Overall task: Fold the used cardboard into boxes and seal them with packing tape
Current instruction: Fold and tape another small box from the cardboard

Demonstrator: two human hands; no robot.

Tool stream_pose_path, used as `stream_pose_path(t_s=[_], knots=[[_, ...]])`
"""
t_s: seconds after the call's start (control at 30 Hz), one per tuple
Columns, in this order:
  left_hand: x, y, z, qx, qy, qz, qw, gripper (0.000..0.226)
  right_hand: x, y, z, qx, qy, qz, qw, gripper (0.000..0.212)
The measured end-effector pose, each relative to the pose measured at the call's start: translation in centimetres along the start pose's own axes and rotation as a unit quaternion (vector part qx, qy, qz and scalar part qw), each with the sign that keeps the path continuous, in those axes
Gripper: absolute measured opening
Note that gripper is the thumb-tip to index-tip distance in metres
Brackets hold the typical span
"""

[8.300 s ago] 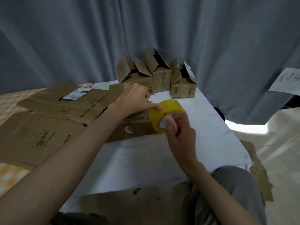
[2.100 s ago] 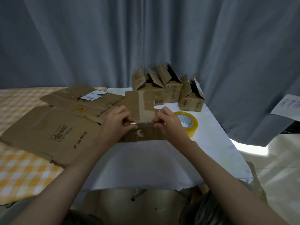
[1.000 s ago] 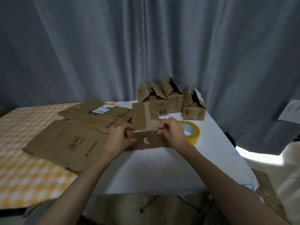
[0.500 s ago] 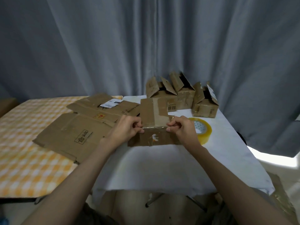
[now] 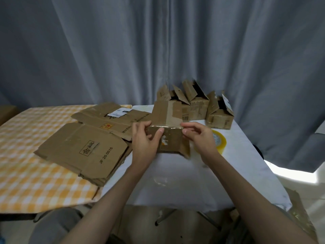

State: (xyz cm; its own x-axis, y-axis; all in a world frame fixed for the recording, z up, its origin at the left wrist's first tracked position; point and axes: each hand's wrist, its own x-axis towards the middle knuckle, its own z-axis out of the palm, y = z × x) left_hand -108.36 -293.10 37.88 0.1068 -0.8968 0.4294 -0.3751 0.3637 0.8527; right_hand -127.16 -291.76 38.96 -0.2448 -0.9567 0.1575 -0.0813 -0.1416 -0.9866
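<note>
Three small folded boxes [image 5: 195, 108] sit in a row at the far end of the table, just in front of the curtain, all with their top flaps standing up. Can't see anything inside them, the openings just look dark. A fourth box [image 5: 168, 136] is being worked on near the middle of the table, one flap sticking straight up and shiny tape over its front. Left hand [image 5: 146, 140] holds its left side, thumb pressed on the taped front face. Right hand [image 5: 198, 136] pinches the right end of the tape strip along the fold with fingertips and thumb.

One roll of yellowish packing tape [image 5: 219, 141] lies flat just behind the right hand, partly hidden by it.

Two flattened cardboard pieces [image 5: 84, 150] lie to the left, overlapping; the nearer one is printed "JF 26 0615" and the farther one has a white shipping label.

Table [image 5: 184, 182] has a white cover, and beside it on the left is an orange and white checked cloth [image 5: 26, 182]. Grey curtain [image 5: 123, 50] fills the whole background, with a bright strip of floor at the right.
</note>
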Motion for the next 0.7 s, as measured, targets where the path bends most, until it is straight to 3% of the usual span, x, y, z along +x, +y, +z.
stream_pose_path(t_s=[0.13, 0.3, 0.33, 0.47, 0.6, 0.7], knots=[[1.2, 2.7, -0.6, 0.037, 0.015, 0.001, 0.999, 0.049, -1.1, -2.2, -0.1, 0.071, -0.050, -0.034, 0.996, 0.020], [0.1, 2.2, -1.0, 0.035, 0.043, -0.035, 0.998, 0.058, -2.4, -1.7, 0.7, 0.027, -0.132, -0.041, 0.990, 0.018], [-0.3, 1.6, -1.0, 0.034, 0.038, -0.048, 0.998, 0.062, -2.3, -1.2, 0.8, 0.004, -0.111, -0.039, 0.993, 0.018], [-0.7, 0.1, -1.0, -0.032, 0.052, -0.142, 0.988, 0.083, 1.3, 0.6, 0.1, -0.116, 0.095, -0.023, 0.988, 0.023], [-0.9, 0.1, -0.3, -0.098, 0.108, -0.180, 0.973, 0.082, 5.1, 0.8, -0.3, -0.057, 0.015, 0.092, 0.994, 0.059], [-0.9, 0.5, 0.5, -0.113, 0.137, -0.206, 0.962, 0.064, 5.9, 0.8, 0.1, -0.027, -0.029, 0.118, 0.992, 0.046]])
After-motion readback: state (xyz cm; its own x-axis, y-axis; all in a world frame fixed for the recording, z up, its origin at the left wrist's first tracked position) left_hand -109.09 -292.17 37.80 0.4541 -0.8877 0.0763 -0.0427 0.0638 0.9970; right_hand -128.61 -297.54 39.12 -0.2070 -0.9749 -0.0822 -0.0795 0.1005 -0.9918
